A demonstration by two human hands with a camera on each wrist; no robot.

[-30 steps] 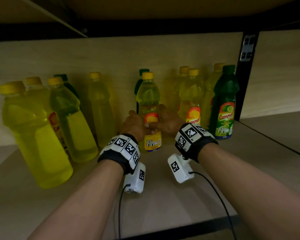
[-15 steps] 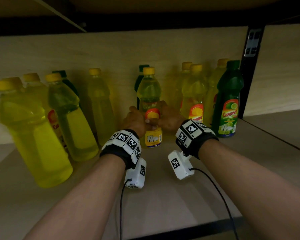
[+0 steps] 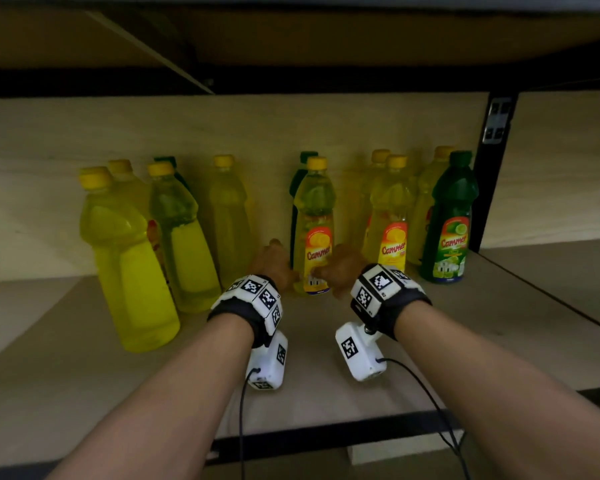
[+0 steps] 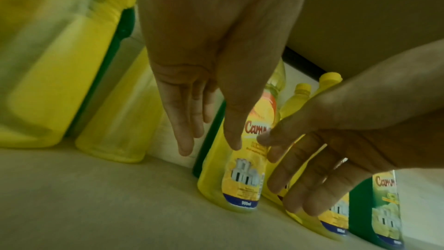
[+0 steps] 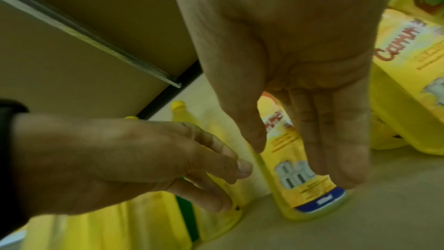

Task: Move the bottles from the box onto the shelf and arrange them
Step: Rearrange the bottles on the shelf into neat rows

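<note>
A yellow bottle (image 3: 314, 233) with a "Cammer" label stands upright on the shelf (image 3: 326, 393) between the two hands, a dark green bottle (image 3: 300, 174) just behind it. The left hand (image 3: 272, 263) has its fingers (image 4: 186, 136) straight and together beside the bottle's left flank, thumb lying on the label; whether the fingers touch is unclear. The right hand (image 3: 340, 268) reaches from the other side, fingers (image 4: 310, 183) loosely extended and slightly spread against the lower label, nothing clamped.

This looks like a shop or a store room. Many bottles (image 3: 314, 226) of the same brand stand in rows on a wooden shelf (image 3: 343, 393) held by a black metal post (image 3: 492, 174).
</note>
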